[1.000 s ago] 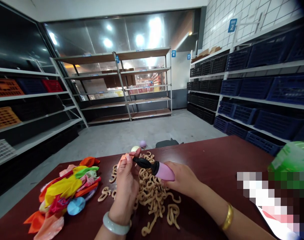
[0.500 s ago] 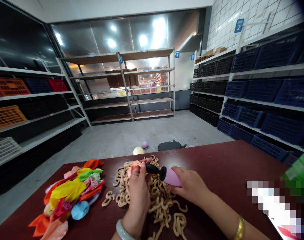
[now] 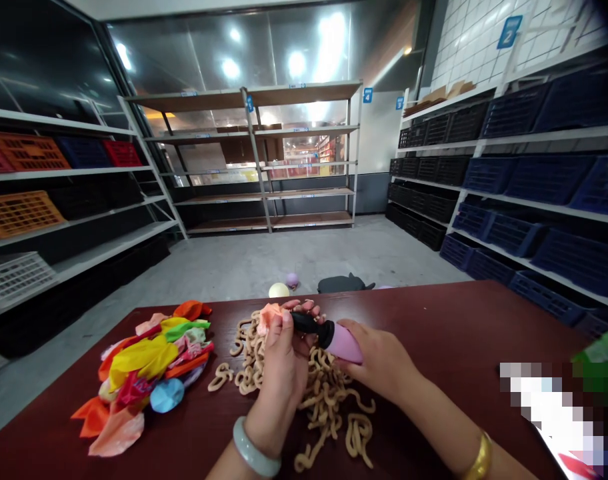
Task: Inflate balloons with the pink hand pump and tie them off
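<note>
My left hand (image 3: 287,357) pinches a peach balloon (image 3: 270,319) with its thumb at the black nozzle (image 3: 304,323) of a hand pump. Its other fingers curve up behind the nozzle. Wrapped around the pump's lilac body (image 3: 345,344) is my right hand (image 3: 379,360), closed. The balloon looks limp and crumpled. Below both hands lies a heap of tan curled strands (image 3: 324,383), partly covered by my left hand and forearm. To the left is a pile of flat, colourful balloons (image 3: 144,360).
The dark red table (image 3: 449,347) spans the front. A pixelated flat item (image 3: 554,413) and something green (image 3: 604,357) are at its right. Beyond it, a pale yellow ball (image 3: 279,291), a purple ball (image 3: 292,280) and a dark grey object (image 3: 341,285) lie low. Crate shelves (image 3: 429,193) line the walls.
My left hand's fingers have risen and show more behind the nozzle. The pump and balloon stay joined in my hands. The camera view has shifted slightly.
</note>
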Demonstrator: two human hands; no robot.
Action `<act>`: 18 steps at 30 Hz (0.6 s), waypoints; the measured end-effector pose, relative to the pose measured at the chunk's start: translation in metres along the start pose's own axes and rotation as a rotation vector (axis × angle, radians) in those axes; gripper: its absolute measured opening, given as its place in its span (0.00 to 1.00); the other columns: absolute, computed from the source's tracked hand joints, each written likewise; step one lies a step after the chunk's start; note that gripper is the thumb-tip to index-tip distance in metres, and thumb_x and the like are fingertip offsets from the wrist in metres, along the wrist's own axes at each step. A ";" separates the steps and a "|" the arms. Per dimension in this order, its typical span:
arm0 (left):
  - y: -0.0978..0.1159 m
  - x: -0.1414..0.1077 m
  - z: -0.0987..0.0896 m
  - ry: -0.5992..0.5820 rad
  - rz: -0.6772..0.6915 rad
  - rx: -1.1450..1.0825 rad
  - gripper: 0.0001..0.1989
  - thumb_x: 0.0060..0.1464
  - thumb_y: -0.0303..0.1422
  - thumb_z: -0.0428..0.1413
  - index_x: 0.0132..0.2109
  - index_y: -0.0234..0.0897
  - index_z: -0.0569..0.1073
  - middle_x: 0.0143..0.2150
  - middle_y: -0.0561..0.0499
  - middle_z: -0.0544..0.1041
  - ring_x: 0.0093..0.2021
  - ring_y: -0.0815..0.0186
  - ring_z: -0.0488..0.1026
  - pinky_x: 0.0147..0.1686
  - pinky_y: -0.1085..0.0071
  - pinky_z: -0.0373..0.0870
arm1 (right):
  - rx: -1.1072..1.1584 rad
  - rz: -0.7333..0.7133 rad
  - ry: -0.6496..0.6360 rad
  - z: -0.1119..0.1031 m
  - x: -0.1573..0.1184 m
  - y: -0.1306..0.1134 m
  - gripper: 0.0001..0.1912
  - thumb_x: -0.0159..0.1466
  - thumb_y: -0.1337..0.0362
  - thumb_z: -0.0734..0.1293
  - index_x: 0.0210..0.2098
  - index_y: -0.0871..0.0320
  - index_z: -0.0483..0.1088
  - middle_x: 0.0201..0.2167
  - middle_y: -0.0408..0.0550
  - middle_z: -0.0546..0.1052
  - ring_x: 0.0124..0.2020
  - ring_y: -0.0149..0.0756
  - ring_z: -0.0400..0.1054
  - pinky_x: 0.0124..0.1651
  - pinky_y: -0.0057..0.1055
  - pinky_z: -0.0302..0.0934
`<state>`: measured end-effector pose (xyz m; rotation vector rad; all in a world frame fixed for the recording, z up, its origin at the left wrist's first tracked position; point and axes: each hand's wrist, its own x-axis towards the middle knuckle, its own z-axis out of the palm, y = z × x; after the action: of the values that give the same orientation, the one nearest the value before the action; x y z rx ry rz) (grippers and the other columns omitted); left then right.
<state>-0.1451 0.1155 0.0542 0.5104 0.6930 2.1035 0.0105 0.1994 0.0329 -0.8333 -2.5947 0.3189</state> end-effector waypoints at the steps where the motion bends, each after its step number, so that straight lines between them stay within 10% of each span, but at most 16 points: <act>1: 0.000 0.001 0.000 -0.012 -0.001 -0.024 0.11 0.55 0.36 0.60 0.44 0.39 0.70 0.44 0.45 0.77 0.44 0.60 0.76 0.45 0.62 0.73 | -0.013 0.007 -0.007 0.000 0.001 -0.001 0.30 0.58 0.50 0.68 0.56 0.52 0.61 0.46 0.50 0.76 0.43 0.48 0.72 0.41 0.38 0.61; 18: 0.058 0.044 -0.044 0.203 0.379 -0.159 0.10 0.50 0.32 0.62 0.36 0.37 0.66 0.30 0.53 0.71 0.30 0.68 0.71 0.32 0.69 0.69 | -0.257 -0.036 0.000 0.002 0.002 0.021 0.25 0.62 0.46 0.63 0.54 0.51 0.66 0.46 0.52 0.77 0.42 0.47 0.74 0.39 0.38 0.63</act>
<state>-0.2300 0.1104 0.0618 0.3637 0.5663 2.5696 0.0189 0.2176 0.0250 -0.8683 -2.6835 -0.0270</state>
